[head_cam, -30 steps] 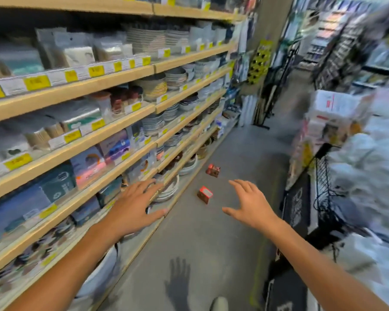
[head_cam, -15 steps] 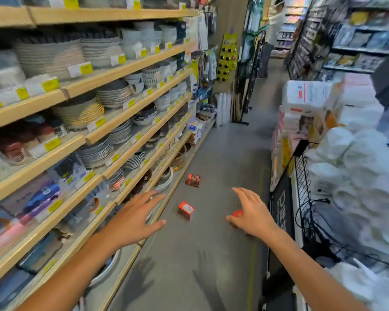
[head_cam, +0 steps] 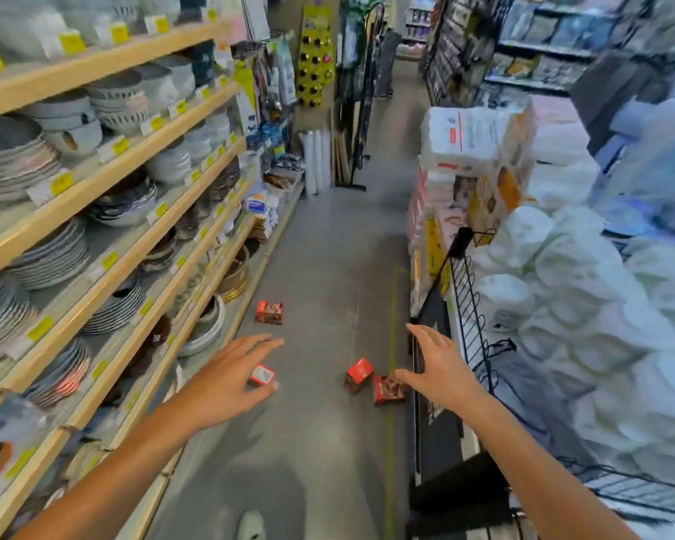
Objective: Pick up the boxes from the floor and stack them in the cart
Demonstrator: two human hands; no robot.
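Grey concrete aisle floor (head_cam: 320, 243), wooden shelves (head_cam: 106, 177) left; both hands spread, empty.

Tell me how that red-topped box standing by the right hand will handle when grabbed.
The red-topped box looks like small printed cardboard: probably light and stiff. It stands tilted on the floor, so a nudge may tip it. Flat sides should pinch easily.

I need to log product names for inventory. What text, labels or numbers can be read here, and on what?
None can be read.
Yellow shelf price tags: print blurred.
Red boxes on the floor: printing too small.
White packs with a red mark: lettering blurred.
Black cart panel: pale lettering, illegible.
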